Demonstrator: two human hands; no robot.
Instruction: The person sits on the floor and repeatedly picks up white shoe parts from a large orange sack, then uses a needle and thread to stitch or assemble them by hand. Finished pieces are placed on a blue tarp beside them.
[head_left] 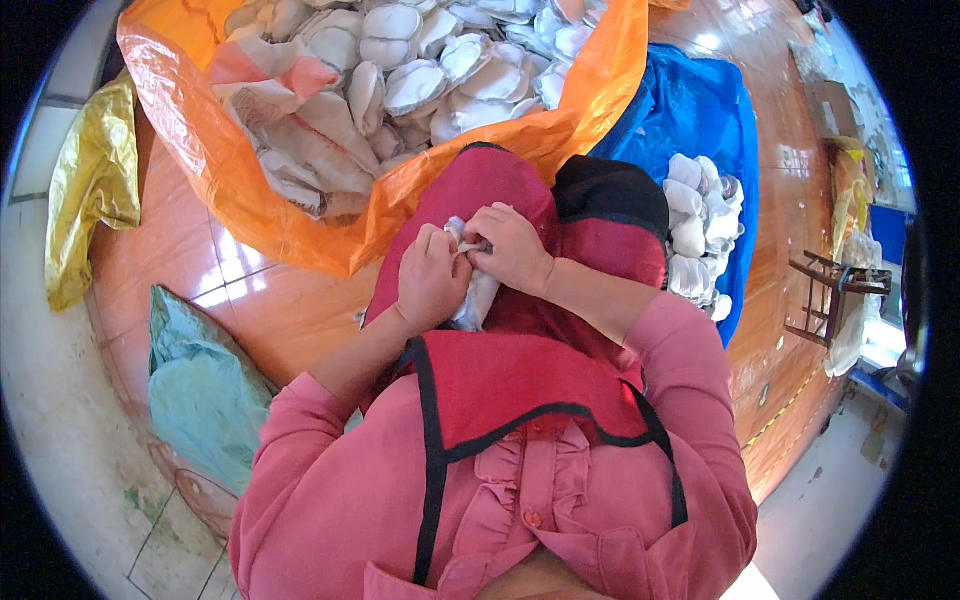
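Over my lap, my left hand (434,277) and my right hand (513,248) are close together, fingers bent and pinching a small white and grey cloth piece (476,306). One end of it pokes up between the fingertips, and the rest hangs below my left hand over the red apron (520,385). The fingers partly hide it, so its exact kind cannot be made out. Just beyond my knees lies a large orange sack (345,245), spread wide and full of flat, oval white fabric pieces (415,85).
Right of my knees, a blue sheet (738,130) bears bundled white pieces (690,235). A green sack (205,400) and a yellow sack (90,190) lie to the left. Far right, a small dark frame (825,295) stands on the tiled floor (790,385) near a cardboard box (832,108).
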